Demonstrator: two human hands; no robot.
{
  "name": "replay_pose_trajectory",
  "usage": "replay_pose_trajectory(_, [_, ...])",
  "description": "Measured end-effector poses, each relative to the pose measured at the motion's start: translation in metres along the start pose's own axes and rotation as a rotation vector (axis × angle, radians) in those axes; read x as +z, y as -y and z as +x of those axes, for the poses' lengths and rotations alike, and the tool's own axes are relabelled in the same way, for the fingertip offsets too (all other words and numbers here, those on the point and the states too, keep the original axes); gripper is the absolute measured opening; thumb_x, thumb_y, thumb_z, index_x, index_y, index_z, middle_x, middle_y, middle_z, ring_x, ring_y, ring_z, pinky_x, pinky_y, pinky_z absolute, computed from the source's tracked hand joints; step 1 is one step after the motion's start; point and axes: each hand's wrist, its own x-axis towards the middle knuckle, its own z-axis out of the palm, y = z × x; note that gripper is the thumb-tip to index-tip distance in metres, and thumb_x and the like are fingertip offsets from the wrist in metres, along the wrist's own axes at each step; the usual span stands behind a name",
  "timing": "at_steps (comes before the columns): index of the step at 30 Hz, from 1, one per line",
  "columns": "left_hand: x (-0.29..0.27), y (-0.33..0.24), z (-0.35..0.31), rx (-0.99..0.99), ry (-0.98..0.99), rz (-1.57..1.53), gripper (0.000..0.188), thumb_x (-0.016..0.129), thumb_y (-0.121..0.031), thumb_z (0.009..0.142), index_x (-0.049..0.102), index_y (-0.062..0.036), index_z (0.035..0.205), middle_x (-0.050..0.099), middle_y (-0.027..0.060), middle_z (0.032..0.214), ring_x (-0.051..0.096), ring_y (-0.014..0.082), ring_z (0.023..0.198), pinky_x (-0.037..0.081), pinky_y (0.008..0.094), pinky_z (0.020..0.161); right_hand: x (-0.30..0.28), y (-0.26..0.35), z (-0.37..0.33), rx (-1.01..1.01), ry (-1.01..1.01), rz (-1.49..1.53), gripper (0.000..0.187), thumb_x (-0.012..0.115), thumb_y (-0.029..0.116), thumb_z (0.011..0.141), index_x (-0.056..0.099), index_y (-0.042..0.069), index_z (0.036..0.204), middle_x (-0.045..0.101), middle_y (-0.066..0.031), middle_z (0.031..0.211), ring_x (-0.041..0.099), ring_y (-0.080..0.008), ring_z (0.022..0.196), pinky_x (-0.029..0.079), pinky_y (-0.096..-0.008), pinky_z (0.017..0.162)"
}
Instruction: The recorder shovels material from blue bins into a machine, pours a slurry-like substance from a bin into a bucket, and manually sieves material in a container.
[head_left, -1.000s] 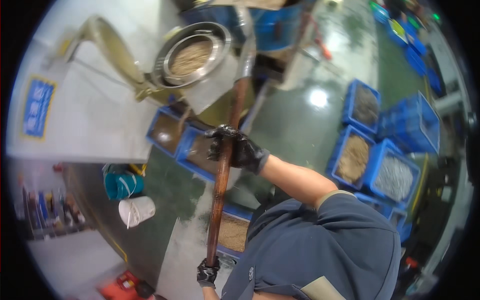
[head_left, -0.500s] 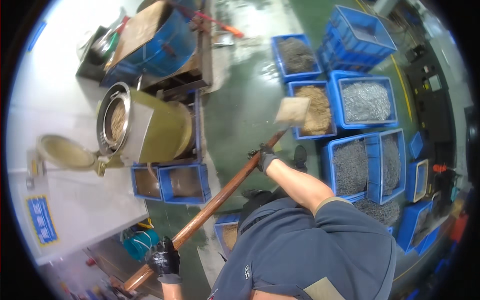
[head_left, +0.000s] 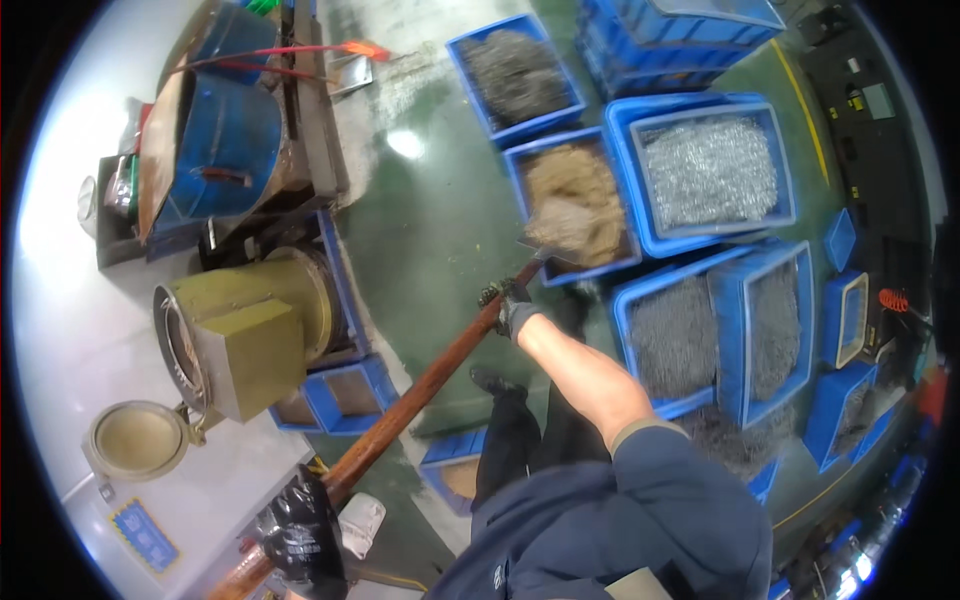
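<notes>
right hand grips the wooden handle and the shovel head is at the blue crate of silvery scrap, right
No: the head view shows the shovel head at the blue crate of tan material; the right hand does grip the wooden handle.

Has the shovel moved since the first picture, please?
Yes. The shovel swung rightward: its far end pointed toward the blue drum before, and now reaches the blue crate of tan material.

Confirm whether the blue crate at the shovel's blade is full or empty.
Partly full: tan material is heaped in the blue crate, with bare crate showing beside the heap. Its depth cannot be told.
</notes>
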Motion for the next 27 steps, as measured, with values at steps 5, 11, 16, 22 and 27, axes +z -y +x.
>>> replay_pose_trajectory(5, [0.088, -0.124, 0.096, 0.114, 0.041, -0.394, 0.01, 0.058, -0.017, 0.079, 0.061, -0.0094, 0.085, 0.059, 0.0097, 0.065, 0.06, 0.0257, 0.057, 0.046, 0.0415, 0.052, -0.027, 0.095, 0.133, -0.077, -0.034, -0.015, 0.031, 0.047, 0.041, 0.094, 0.05, 0.013, 0.081, 0.049, -0.0046, 0.058, 0.05, -0.0242, 0.051, 0.044, -0.0401, 0.049])
replay_pose_trajectory(11, [0.186, -0.223, 0.027, -0.009, 0.515, -0.811, 0.015, 0.061, -0.018, 0.073, 0.06, -0.0079, 0.084, 0.061, 0.0121, 0.062, 0.063, 0.0301, 0.056, 0.049, 0.0438, 0.051, -0.059, 0.08, 0.115, -0.172, 0.038, -0.051, 0.022, 0.045, 0.029, 0.095, 0.051, 0.011, 0.083, 0.052, -0.0085, 0.061, 0.051, -0.0257, 0.049, 0.045, -0.0391, 0.046])
replay_pose_trajectory(16, [0.192, -0.272, 0.012, 0.047, 0.486, -0.906, 0.017, 0.062, -0.018, 0.074, 0.059, -0.008, 0.087, 0.061, 0.0129, 0.062, 0.063, 0.0321, 0.055, 0.051, 0.0458, 0.053, -0.124, 0.144, 0.18, -0.156, 0.052, -0.095, 0.025, 0.046, 0.023, 0.094, 0.053, 0.008, 0.074, 0.052, -0.008, 0.056, 0.054, -0.0224, 0.048, 0.048, -0.036, 0.046])
replay_pose_trajectory(22, [0.206, -0.259, -0.013, -0.041, 0.443, -0.944, 0.02, 0.064, -0.016, 0.07, 0.06, -0.0093, 0.089, 0.061, 0.013, 0.062, 0.062, 0.0345, 0.055, 0.051, 0.0451, 0.053, -0.126, 0.099, 0.213, -0.291, -0.213, -0.525, 0.024, 0.049, 0.024, 0.09, 0.05, 0.013, 0.068, 0.047, -0.0032, 0.051, 0.051, -0.0203, 0.045, 0.045, -0.0362, 0.042])
replay_pose_trajectory(27, [0.22, -0.258, -0.02, -0.091, 0.472, -0.976, 0.019, 0.064, -0.015, 0.07, 0.062, -0.0102, 0.089, 0.061, 0.0124, 0.061, 0.062, 0.0342, 0.056, 0.05, 0.0461, 0.054, -0.057, 0.075, 0.151, -0.047, 0.016, -0.068, 0.025, 0.05, 0.024, 0.093, 0.052, 0.01, 0.072, 0.05, -0.0056, 0.053, 0.053, -0.0229, 0.046, 0.047, -0.0363, 0.045])
